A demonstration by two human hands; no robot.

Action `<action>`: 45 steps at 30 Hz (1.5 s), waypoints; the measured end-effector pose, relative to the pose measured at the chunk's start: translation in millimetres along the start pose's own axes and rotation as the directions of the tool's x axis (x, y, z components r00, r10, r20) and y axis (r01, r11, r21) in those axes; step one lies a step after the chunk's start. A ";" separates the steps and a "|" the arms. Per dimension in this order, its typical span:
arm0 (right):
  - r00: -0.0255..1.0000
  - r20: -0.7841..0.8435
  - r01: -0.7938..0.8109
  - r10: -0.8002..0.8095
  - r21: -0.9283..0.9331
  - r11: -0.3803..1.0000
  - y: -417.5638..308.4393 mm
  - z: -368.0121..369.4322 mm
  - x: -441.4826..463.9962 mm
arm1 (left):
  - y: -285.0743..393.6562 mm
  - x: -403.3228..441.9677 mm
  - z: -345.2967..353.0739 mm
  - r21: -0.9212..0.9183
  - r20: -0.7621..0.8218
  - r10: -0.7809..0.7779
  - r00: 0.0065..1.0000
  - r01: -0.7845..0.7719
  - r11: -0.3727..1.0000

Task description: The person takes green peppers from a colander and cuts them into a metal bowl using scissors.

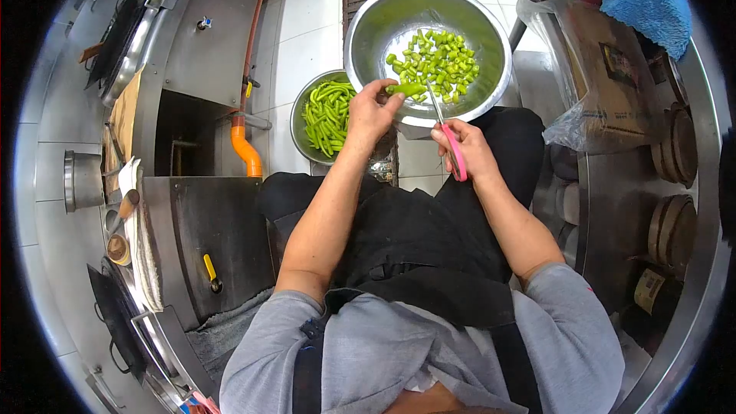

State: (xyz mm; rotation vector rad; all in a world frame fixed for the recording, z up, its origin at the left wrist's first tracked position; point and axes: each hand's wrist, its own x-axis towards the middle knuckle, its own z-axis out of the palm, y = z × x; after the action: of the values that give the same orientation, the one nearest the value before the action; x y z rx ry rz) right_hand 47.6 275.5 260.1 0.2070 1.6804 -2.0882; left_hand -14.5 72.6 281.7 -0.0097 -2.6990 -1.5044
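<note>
Over the near rim of a large steel bowl (376, 23), my left hand (372, 113) pinches a green pepper (406, 89). My right hand (469, 149) is wrapped round the pink handle of a pair of scissors (455, 155), whose blades point up and left to the pepper. Cut green pieces (437, 61) lie in the bottom of the large bowl. Left of it, a smaller steel bowl (297, 124) holds whole green peppers (330, 115), close beside my left wrist.
At the left stands a steel counter (203, 38) with an orange pipe (244, 149) beside it. A plastic-wrapped box (613, 84) and a blue towel (644, 0) are at the right, above shelves with round boards (675, 146). Both bowls are near my knees.
</note>
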 end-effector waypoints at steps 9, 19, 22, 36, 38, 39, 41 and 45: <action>0.993 0.078 0.084 -0.085 0.018 0.996 8.6 1.9 4.0 | 19.5 -12.3 13.0 -0.251 0.058 -0.052 0.997 0.065 0.966; 1.000 -0.022 0.007 -0.007 -0.009 1.000 -7.0 -2.6 -2.4 | 8.1 -10.8 11.8 -0.038 0.132 0.083 0.988 -0.079 0.996; 1.000 0.017 -0.007 0.008 -0.035 0.999 2.9 -0.9 2.6 | 2.0 -5.6 9.1 -0.047 0.074 0.012 0.997 -0.008 0.999; 0.994 0.011 0.111 -0.111 0.023 0.994 7.9 0.1 4.2 | 7.2 -14.9 24.2 -0.310 0.149 -0.005 0.989 0.051 0.949; 0.995 -0.016 0.095 -0.095 0.003 0.995 4.6 -1.8 2.6 | 13.7 -15.2 19.7 -0.177 0.177 -0.023 0.984 0.055 0.983; 0.998 -0.021 0.064 -0.064 0.002 0.998 1.5 -2.1 0.8 | 11.3 -14.1 20.5 -0.177 0.177 -0.022 0.984 0.054 0.983; 0.999 -0.023 0.034 -0.034 -0.001 0.999 0.1 -1.5 0.2 | 4.8 -10.3 21.8 -0.167 0.133 -0.059 0.989 0.081 0.983; 1.000 -0.017 0.012 -0.012 -0.042 0.999 3.0 -0.6 3.0 | -3.1 -5.3 22.6 -0.149 0.093 -0.056 0.994 0.069 0.986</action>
State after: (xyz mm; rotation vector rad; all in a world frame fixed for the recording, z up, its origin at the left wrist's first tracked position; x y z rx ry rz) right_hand 46.1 274.9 256.1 0.2032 1.7381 -2.0634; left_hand -10.3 90.3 267.0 0.0026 -2.6669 -1.7655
